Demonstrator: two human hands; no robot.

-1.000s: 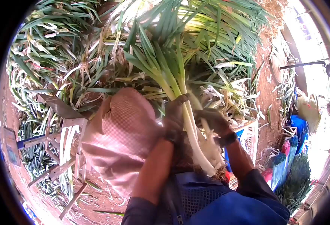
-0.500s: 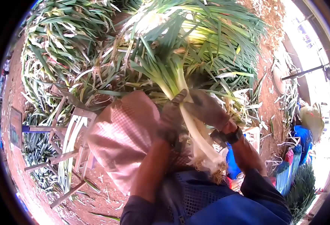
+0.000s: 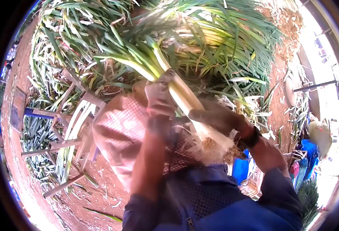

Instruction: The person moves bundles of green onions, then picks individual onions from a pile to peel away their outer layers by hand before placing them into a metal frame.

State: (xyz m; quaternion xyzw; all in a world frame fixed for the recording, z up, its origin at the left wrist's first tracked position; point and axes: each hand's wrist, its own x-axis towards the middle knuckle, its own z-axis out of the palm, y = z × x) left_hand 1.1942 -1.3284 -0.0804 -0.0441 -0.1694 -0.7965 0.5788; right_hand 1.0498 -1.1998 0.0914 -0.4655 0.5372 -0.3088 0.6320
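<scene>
A bunch of a few leeks (image 3: pixel 183 94) lies slantwise in front of me, green leaves up and left, white shanks and shaggy roots (image 3: pixel 231 153) down and right, near my body. My left hand (image 3: pixel 161 90) is closed round the stalks where white turns to green. Lower down, my right hand (image 3: pixel 221 117), smeared by motion, wraps over the white shanks above the roots. Loose pale outer skin hangs beside the root ends. Under my left forearm, a pink checked cloth (image 3: pixel 119 127) covers my lap.
A big heap of leeks (image 3: pixel 223 42) lies ahead, and another leafy pile (image 3: pixel 73 34) at the left. A wooden stand (image 3: pixel 67 144) with several leeks (image 3: pixel 75 134) across it stands at my left. Blue bags (image 3: pixel 311 152) and a pole (image 3: pixel 317 85) are at the right.
My right hand has slid down the shanks from beside my left hand towards the roots. My left hand and the leafy end have shifted up and left.
</scene>
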